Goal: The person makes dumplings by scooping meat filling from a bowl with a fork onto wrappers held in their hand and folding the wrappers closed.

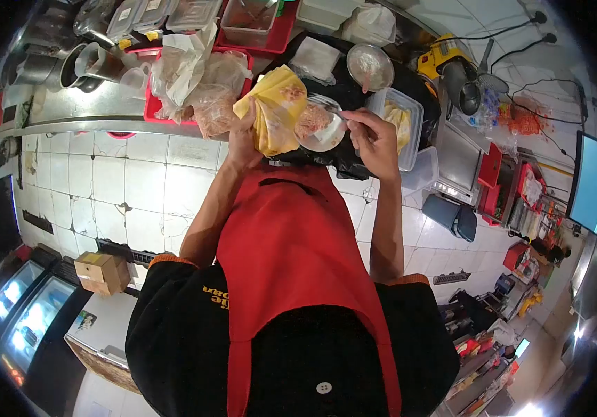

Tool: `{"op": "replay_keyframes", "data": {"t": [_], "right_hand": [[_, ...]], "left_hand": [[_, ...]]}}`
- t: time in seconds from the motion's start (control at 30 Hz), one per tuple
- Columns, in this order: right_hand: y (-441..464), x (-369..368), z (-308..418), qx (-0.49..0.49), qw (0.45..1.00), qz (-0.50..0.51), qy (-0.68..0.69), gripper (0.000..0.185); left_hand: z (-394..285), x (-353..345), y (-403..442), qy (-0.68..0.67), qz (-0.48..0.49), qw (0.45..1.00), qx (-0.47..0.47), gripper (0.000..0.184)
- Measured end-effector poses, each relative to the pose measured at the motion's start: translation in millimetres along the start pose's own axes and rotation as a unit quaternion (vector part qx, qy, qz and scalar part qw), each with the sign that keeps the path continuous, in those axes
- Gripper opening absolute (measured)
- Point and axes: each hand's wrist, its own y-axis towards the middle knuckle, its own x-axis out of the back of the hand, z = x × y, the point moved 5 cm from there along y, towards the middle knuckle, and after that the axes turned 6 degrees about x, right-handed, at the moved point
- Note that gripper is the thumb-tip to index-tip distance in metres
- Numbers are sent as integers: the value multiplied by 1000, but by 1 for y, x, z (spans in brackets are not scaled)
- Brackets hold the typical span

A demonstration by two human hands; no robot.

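Yellow, thin and folded, the stack of sheets sits in the left hand, which is clamped on its near-left edge; how the fingers lie underneath is hidden. A pinkish dab shows on top, ahead and to the right of that hand. Across to the right hand, thumb and fingers pinching a metal utensil, its length pointing leftward over a round bowl. Pink mince heaps in the bowl, between the two hands and right beside the stack; whether the utensil's tip touches it, I cannot tell. Just right of the right hand, a clear container holds yellow pieces. Beyond that hand, a metal bowl. And left of the left hand, bagged mince beside a red tray.
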Motion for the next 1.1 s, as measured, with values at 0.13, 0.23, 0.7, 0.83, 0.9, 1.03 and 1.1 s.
{"op": "replay_keyframes", "data": {"t": [0.13, 0.23, 0.7, 0.83, 0.9, 1.03, 1.1], "right_hand": [[16, -8, 10, 5, 997, 46, -57, 18], [13, -16, 14, 21, 997, 17, -71, 21], [12, -11, 9, 1, 999, 39, -19, 22], [16, -10, 17, 38, 996, 35, -80, 25], [11, -19, 20, 43, 996, 14, -74, 26], [1, -33, 2, 53, 995, -30, -81, 26], [-2, -31, -5, 62, 993, -40, -89, 24]], "left_hand": [[-4, -17, -9, 326, -66, 938, -96, 50], [-1, -6, -3, 137, -71, 987, -45, 51], [-15, -20, -15, 482, -93, 860, -137, 48], [-4, -9, 0, 86, -29, 996, -15, 49], [-15, -23, -10, 303, -20, 943, -139, 50], [-9, -11, 5, -14, 32, 999, -6, 52], [-11, -17, 6, -98, 32, 995, 1, 52]]}}
